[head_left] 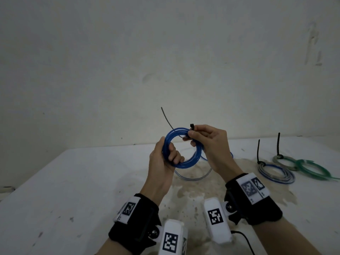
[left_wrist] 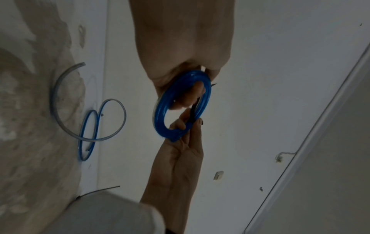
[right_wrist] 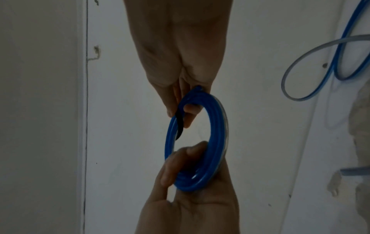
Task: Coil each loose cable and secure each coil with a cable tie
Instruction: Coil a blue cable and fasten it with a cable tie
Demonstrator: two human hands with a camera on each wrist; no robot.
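A coil of blue cable (head_left: 189,161) is held up above the white table (head_left: 73,181) between both hands. My left hand (head_left: 168,153) grips its lower left side, fingers curled through the ring. At the coil's upper right, my right hand (head_left: 191,136) pinches a black cable tie (head_left: 191,125) against the coil. The tie's tail sticks up to the left, and its head shows just above my thumb. The left wrist view has the coil (left_wrist: 160,114) edge-on with the tie (left_wrist: 193,114) across it. In the right wrist view the tie (right_wrist: 180,125) hangs inside the coil (right_wrist: 217,126).
A loose blue cable and a clear cable (head_left: 193,177) lie on the stained table behind my hands. At the right lie a grey-blue coil (head_left: 276,174) and a green and grey coil (head_left: 311,170), each with an upright black tie. A plain wall stands behind the table.
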